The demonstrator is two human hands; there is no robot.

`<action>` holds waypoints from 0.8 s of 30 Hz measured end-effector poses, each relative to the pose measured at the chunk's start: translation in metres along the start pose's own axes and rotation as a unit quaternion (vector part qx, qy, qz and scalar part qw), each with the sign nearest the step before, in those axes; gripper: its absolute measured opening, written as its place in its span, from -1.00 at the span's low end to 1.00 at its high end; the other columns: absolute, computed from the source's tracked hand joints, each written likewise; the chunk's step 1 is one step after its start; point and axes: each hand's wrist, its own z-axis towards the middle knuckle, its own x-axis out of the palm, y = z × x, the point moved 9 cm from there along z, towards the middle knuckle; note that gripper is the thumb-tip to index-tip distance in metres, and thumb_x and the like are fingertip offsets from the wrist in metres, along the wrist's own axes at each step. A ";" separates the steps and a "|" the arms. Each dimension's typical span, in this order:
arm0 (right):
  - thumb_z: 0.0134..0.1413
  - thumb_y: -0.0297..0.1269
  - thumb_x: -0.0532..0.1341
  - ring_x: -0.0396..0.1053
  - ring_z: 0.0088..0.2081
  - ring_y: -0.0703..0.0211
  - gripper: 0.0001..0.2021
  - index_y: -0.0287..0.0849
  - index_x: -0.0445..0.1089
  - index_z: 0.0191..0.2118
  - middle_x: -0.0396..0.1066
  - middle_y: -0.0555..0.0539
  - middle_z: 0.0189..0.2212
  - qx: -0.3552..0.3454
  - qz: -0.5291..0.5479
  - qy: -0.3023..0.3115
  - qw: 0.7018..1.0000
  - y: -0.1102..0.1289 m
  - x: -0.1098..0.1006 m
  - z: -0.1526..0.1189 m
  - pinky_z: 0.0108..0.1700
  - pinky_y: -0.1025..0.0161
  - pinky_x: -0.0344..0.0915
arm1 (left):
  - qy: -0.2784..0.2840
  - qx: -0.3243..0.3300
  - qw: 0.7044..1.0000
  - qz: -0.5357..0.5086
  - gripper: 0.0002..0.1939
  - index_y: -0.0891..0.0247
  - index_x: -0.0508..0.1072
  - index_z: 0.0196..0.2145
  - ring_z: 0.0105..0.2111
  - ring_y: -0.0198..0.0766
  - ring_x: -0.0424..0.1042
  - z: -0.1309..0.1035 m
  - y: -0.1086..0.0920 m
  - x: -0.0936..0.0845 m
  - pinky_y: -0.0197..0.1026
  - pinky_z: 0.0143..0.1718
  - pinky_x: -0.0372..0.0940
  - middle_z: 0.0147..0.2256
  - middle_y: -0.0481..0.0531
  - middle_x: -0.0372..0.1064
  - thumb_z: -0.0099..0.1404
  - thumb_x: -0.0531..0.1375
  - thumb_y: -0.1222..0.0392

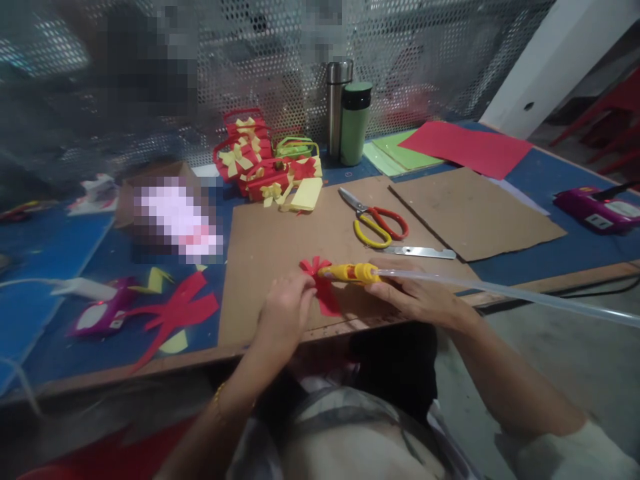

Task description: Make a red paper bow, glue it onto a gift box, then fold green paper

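My right hand (407, 290) is wrapped round a yellow glue gun (350, 273), with a long clear glue stick (480, 285) running out of its back to the right. The gun's tip points left at a small red paper bow (315, 265). My left hand (290, 297) pinches the bow's edge with closed fingers. Below the bow a red paper piece (327, 298) lies on the brown cardboard (270, 247). Red-and-yellow-handled scissors (375, 223) and a metal blade (423, 252) rest just beyond my right hand.
Finished red paper pieces with yellow bows (245, 157), a steel flask (337, 107) and a green tumbler (355, 127) stand at the back. Red sheets (465, 147) and a second cardboard (475, 207) lie right. Purple power strips (600, 210) and red scraps (180, 307) flank the work.
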 end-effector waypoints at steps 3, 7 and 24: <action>0.46 0.08 -0.08 0.33 -0.37 0.15 -0.52 -0.10 0.33 -0.37 0.39 -0.05 -0.41 0.005 -0.003 0.010 1.000 -0.002 0.003 0.000 -0.28 0.23 0.24 | 0.014 0.007 1.000 0.013 -0.86 0.20 0.51 -0.25 -0.31 -0.18 0.43 0.003 0.000 0.002 -0.14 -0.19 0.32 -0.29 0.04 0.51 0.40 0.15 0.33; 0.46 0.09 -0.07 0.32 -0.39 0.15 -0.51 -0.10 0.33 -0.39 0.38 -0.04 -0.44 0.026 -0.013 0.015 0.999 -0.006 0.005 0.000 -0.29 0.23 0.25 | 0.005 0.030 0.999 0.022 -0.80 0.22 0.54 -0.19 -0.27 -0.16 0.45 0.005 -0.004 -0.004 -0.12 -0.15 0.33 -0.26 0.08 0.52 0.43 0.11 0.33; 0.45 0.10 -0.07 0.44 -0.29 0.08 -0.48 -0.13 0.46 -0.29 0.50 -0.10 -0.36 0.030 -0.017 0.012 0.999 -0.008 0.003 -0.002 -0.19 0.19 0.33 | 0.179 0.048 0.983 -0.001 -0.82 0.20 0.56 -0.35 -0.28 -0.17 0.38 0.052 -0.003 -0.008 -0.10 -0.18 0.23 -0.34 0.02 0.47 0.38 0.18 0.29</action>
